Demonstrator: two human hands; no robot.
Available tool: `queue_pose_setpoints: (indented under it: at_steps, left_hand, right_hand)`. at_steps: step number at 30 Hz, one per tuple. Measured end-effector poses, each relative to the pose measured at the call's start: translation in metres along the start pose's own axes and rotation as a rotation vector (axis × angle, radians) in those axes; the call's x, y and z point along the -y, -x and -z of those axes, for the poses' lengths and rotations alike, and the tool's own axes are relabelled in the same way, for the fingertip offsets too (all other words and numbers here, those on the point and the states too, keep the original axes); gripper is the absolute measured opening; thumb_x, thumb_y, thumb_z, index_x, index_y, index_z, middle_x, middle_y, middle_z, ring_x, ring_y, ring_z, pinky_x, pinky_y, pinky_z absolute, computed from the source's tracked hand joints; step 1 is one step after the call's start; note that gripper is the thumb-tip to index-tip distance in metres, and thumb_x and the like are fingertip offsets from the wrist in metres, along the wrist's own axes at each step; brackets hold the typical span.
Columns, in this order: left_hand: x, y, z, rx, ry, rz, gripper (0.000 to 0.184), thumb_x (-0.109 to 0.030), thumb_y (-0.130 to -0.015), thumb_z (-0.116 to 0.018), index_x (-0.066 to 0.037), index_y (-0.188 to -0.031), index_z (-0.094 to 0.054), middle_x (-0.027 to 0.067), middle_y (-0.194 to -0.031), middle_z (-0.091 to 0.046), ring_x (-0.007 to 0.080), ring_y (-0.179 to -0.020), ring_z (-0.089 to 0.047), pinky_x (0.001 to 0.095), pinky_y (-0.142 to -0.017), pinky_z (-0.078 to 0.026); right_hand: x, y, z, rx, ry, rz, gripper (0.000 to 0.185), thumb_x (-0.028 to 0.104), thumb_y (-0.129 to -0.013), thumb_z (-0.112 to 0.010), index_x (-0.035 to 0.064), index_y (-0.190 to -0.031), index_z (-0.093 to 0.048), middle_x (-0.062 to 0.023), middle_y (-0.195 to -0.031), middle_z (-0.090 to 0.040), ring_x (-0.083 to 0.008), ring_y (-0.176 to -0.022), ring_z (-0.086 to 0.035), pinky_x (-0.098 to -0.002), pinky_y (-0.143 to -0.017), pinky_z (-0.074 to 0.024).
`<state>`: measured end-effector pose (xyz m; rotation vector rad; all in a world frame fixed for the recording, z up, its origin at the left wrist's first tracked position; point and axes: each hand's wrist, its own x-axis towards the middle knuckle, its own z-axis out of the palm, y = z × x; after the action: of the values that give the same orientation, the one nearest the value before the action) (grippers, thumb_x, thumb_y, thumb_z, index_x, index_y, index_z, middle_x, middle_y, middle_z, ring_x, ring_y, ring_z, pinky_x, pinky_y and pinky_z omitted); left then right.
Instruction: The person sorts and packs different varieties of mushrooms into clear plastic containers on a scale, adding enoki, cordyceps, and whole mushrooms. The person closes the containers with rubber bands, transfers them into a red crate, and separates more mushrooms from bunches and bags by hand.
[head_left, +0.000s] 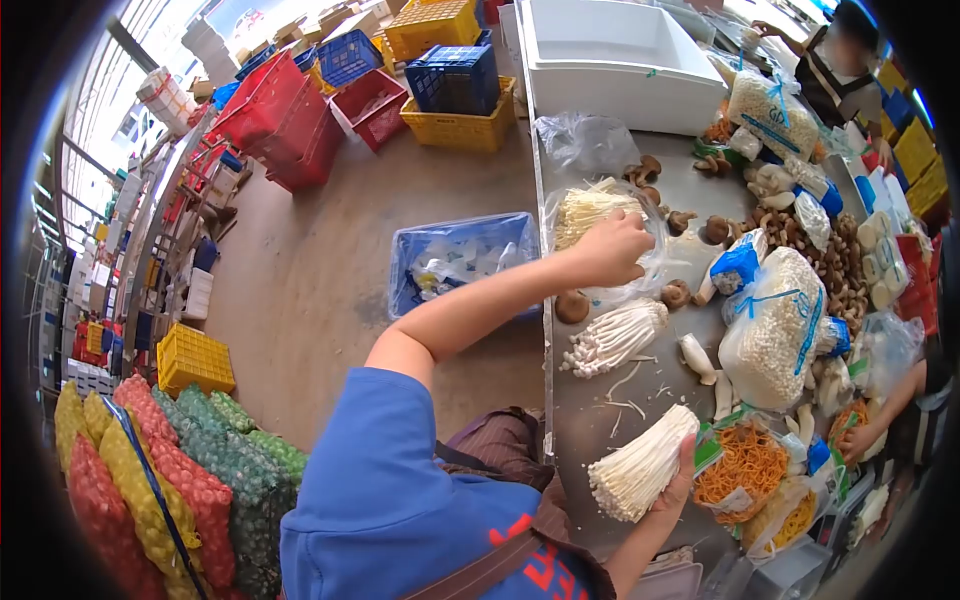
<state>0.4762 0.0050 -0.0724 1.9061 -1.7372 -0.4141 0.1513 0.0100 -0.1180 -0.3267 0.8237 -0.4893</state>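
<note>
My left hand [612, 248] reaches over a clear plastic bag [655, 262] with a bundle of enoki mushrooms [585, 215] inside. Its fingers are curled closed at the bag's mouth; what lies under the fingertips is partly hidden. Low on the metal table, my right hand [677, 485] is wrapped around a thick white bunch of enoki mushrooms [635, 462], stems fanned to the left. Between the two hands lies another enoki bunch [615, 338], with loose stems [625, 395] near it. Brown shiitake mushrooms [572, 306] sit beside the bag.
A white foam box [620, 65] stands at the table's far end. Filled bags [775, 325], orange strands [740, 470] and king oyster mushrooms [698, 358] crowd the right. A blue bin [405, 270] is on the floor. Another person [845, 75] and a separate person's hand [858, 440] are across the table.
</note>
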Motion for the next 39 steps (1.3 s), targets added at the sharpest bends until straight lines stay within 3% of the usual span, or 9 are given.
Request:
queue_pose_setpoints:
  at_steps: [2,6,10,16,22,30,34,37,39]
  left_hand:
    - [-0.022,0.015,-0.015,-0.218,0.03,-0.033,0.027,-0.016,-0.072,-0.063,-0.002,-0.095,-0.061,0.0165,-0.09,-0.06,0.0303,-0.093,-0.053,0.039,-0.085,-0.04]
    - [-0.067,0.05,-0.049,0.542,0.938,0.276,0.044,-0.024,-0.081,-0.061,-0.001,-0.117,-0.051,0.0139,-0.105,-0.059,0.0164,-0.096,-0.055,0.0298,-0.084,-0.044]
    - [-0.084,0.07,-0.09,0.49,0.867,0.234,0.065,-0.022,-0.079,-0.064,-0.001,-0.132,-0.033,0.0117,-0.119,-0.049,0.0141,-0.105,-0.049,0.0286,-0.087,-0.041]
    - [-0.098,0.087,-0.134,0.643,1.645,0.626,0.059,-0.015,-0.073,-0.059,0.003,-0.125,-0.037,0.0146,-0.114,-0.052,0.0222,-0.098,-0.055,0.0338,-0.085,-0.046]
    - [-0.172,0.075,-0.177,1.023,1.899,0.396,0.091,-0.029,-0.061,-0.066,0.004,-0.133,-0.02,0.0309,-0.121,-0.039,0.0394,-0.1,-0.053,0.0477,-0.07,-0.054]
    - [-0.382,0.09,-0.261,1.613,1.351,0.09,0.087,-0.02,-0.059,-0.068,0.0,-0.133,-0.027,0.0214,-0.121,-0.046,0.0297,-0.105,-0.052,0.0374,-0.089,-0.043]
    - [-0.449,0.122,-0.288,1.269,0.51,-0.657,0.082,-0.009,-0.059,-0.071,-0.003,-0.132,-0.034,0.0153,-0.119,-0.05,0.0223,-0.105,-0.051,0.0292,-0.092,-0.037]
    - [-0.444,0.126,-0.301,1.288,0.365,-0.761,0.081,-0.011,-0.059,-0.071,-0.004,-0.132,-0.036,0.0167,-0.118,-0.05,0.0249,-0.105,-0.051,0.0302,-0.092,-0.038]
    - [-0.439,0.127,-0.305,1.308,0.224,-0.813,0.081,-0.01,-0.057,-0.072,-0.006,-0.131,-0.038,0.0165,-0.119,-0.048,0.0294,-0.106,-0.05,0.0331,-0.092,-0.039]
  right_hand:
    - [0.002,-0.002,-0.015,0.031,-0.11,0.049,0.051,0.036,-0.079,-0.063,0.0018,-0.115,-0.048,-0.0116,-0.104,-0.058,-0.0246,-0.091,-0.059,-0.0386,-0.078,-0.0503]
    - [0.007,-0.004,-0.026,-0.002,-0.159,0.004,0.043,0.031,-0.087,-0.046,0.0012,-0.119,-0.046,-0.014,-0.116,-0.054,-0.0266,-0.106,-0.052,-0.0405,-0.095,-0.0393]
    - [0.007,0.013,-0.034,-0.041,-0.153,0.077,0.045,0.036,-0.089,-0.043,0.0073,-0.124,-0.038,-0.0085,-0.117,-0.045,-0.021,-0.108,-0.043,-0.0422,-0.093,-0.035]
    - [-0.003,0.072,-0.027,-0.054,0.174,0.514,0.052,0.029,-0.088,-0.05,0.0037,-0.13,-0.032,-0.0107,-0.129,-0.041,-0.0178,-0.117,-0.039,-0.0332,-0.099,-0.0292]
    - [-0.027,0.235,0.121,-0.861,1.083,1.053,0.051,0.03,-0.068,-0.073,-0.0006,-0.105,-0.057,-0.0153,-0.106,-0.057,-0.0284,-0.099,-0.055,-0.0366,-0.088,-0.0406]
    - [-0.104,0.305,0.233,-0.826,1.745,0.604,0.02,0.024,-0.069,-0.066,0.01,-0.083,-0.063,-0.0053,-0.091,-0.062,-0.0205,-0.093,-0.057,-0.0412,-0.085,-0.0417]
    - [-0.105,0.305,0.231,-0.871,1.577,0.686,0.011,0.021,-0.071,-0.06,0.0107,-0.069,-0.065,-0.0077,-0.074,-0.062,-0.0212,-0.078,-0.062,-0.0337,-0.068,-0.0464]
    - [-0.109,0.311,0.238,-0.83,1.577,0.528,0.012,0.022,-0.072,-0.06,0.0099,-0.07,-0.063,-0.0069,-0.071,-0.059,-0.0201,-0.077,-0.06,-0.0305,-0.066,-0.0461]
    - [-0.113,0.312,0.245,-0.967,1.653,0.916,0.015,0.023,-0.072,-0.06,0.0087,-0.074,-0.058,-0.005,-0.072,-0.054,-0.019,-0.076,-0.056,-0.0289,-0.065,-0.0455]
